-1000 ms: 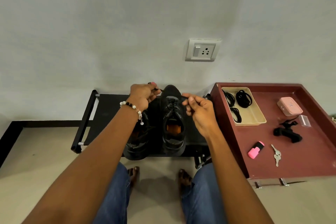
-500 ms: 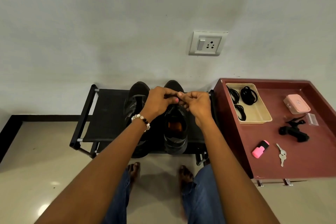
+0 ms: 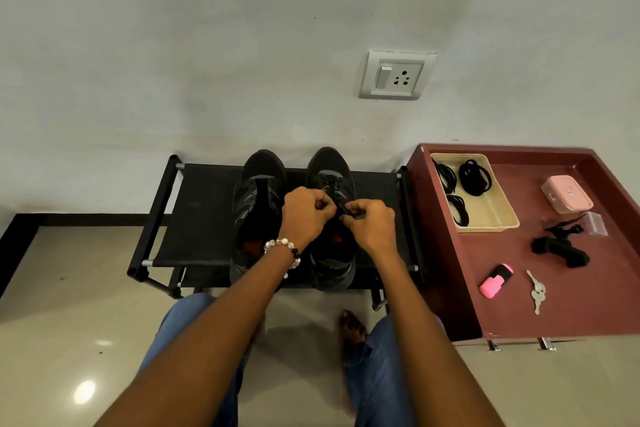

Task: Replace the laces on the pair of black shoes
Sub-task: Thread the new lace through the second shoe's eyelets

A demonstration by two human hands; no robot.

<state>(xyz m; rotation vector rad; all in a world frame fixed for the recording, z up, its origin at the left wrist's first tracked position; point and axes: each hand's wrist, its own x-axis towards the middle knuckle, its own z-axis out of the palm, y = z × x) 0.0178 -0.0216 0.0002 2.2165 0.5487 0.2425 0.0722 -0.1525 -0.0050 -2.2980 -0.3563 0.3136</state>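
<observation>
- A black rack (image 3: 204,215) stands against the wall; its lower tier is mostly hidden by the top shelf.
- The left shoe (image 3: 258,204) sits on the rack, toe to the wall, its heel covered by the left forearm.
- The left hand (image 3: 304,215), beaded bracelet (image 3: 285,250) at the wrist, is curled over the right shoe (image 3: 329,177), fingertips pinching the lace (image 3: 341,210).
- The right hand (image 3: 372,224) is curled the same way, pinching the lace just beside the left; the lace between them is black on black and hard to trace.
- On the red table (image 3: 571,319), a beige tray (image 3: 498,218) holds coiled black laces (image 3: 474,177); loose black laces (image 3: 561,250) lie nearer the right edge, which is cut off.
</observation>
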